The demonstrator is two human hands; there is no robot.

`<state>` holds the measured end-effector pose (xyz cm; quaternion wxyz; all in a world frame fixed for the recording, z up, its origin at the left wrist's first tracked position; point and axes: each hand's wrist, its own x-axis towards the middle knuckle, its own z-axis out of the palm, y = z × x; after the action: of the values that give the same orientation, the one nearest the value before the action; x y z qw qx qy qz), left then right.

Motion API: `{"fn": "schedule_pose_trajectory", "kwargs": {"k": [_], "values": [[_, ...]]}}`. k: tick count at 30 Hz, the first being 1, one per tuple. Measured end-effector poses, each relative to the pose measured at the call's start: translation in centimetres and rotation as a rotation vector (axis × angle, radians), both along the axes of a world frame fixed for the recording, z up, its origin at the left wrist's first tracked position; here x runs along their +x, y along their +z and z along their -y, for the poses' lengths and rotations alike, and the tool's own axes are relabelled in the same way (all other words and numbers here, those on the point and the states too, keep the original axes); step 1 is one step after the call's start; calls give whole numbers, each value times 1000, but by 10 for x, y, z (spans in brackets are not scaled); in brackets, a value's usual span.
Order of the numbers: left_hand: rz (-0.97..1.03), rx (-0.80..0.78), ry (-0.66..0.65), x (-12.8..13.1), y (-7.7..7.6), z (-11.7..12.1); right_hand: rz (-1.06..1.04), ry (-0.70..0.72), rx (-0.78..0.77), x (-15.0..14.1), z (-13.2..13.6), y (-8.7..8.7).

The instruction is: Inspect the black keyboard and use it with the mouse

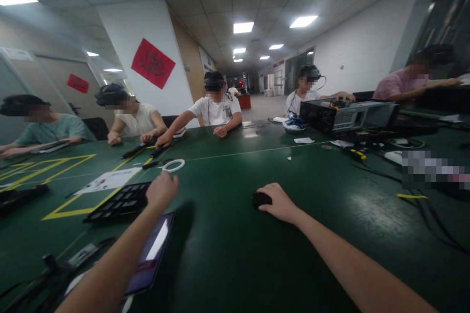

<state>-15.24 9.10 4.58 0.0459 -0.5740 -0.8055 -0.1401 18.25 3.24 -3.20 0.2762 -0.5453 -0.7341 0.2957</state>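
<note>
Right hand [279,201] wrapped round the black mouse [260,199], mid-worktop [216,205], well in from the far edge. Left hand [163,189] by the black tray's [119,203] right end; fingers hidden, can't tell if gripping. Risk: dropping that forearm could bump the tablet [159,242]; reaching forward low could snag the white ring [174,165].

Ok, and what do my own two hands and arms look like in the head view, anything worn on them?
Both the left hand and right hand are ungloved. The forearms show bare, with no sleeve, watch, band, cable or marking visible. Rings can't be ruled out at this detail.
</note>
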Motion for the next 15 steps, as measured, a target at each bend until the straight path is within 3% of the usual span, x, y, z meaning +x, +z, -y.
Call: {"fn": "schedule_pose_trajectory", "kwargs": {"k": [4, 7, 10, 13, 15], "values": [[-48, -60, -384, 104, -30, 21, -27, -14, 15, 0, -1, -1], [-77, -121, -574, 153, -61, 39, -26, -100, 124, 17, -10, 0], [-74, -143, -661, 166, -78, 47, 74, -359, 244, 60, -20, 5], [-63, -134, -690, 162, -81, 48, 331, -727, 251, 118, -21, 4], [-55, -148, -692, 159, -79, 48, 373, -865, 208, 151, -17, -2]]}}
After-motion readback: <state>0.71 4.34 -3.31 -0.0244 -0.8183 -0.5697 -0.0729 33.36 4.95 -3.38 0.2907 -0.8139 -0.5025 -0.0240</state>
